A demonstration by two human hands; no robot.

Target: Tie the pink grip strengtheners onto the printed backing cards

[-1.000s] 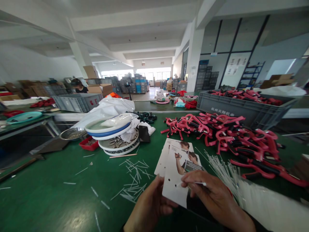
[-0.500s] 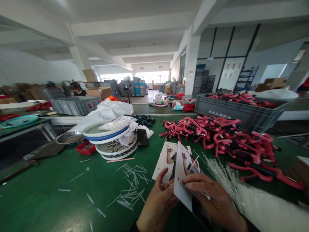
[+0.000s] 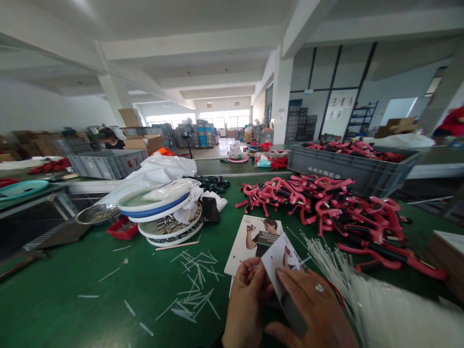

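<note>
A printed cardboard card [image 3: 271, 263] is held tilted above the table between both hands. My left hand [image 3: 246, 302] pinches at its left edge, fingertips curled together. Across the card's back lies my right hand [image 3: 313, 307], a ring on one finger, gripping it from the right. A thin white cable tie [image 3: 305, 260] sticks out by the right fingertips; its other end is hidden. Behind the hands, more printed cards [image 3: 237, 249] lie flat on the green table. To the right, long white cable ties [image 3: 326, 253] fan out of a clear plastic bag [image 3: 402, 309].
Pink-and-black hand grips [image 3: 308, 200] are heaped beyond the cards, with a grey crate [image 3: 348, 171] of more behind. Short tie offcuts [image 3: 197, 273] lie left of the hands. Stacked white trays [image 3: 155, 212] and a red box [image 3: 123, 229] stand farther left.
The held card has dropped lower and turned, and my right hand has moved across its back. My left fingers have closed at its edge. The whole view has shifted slightly.
</note>
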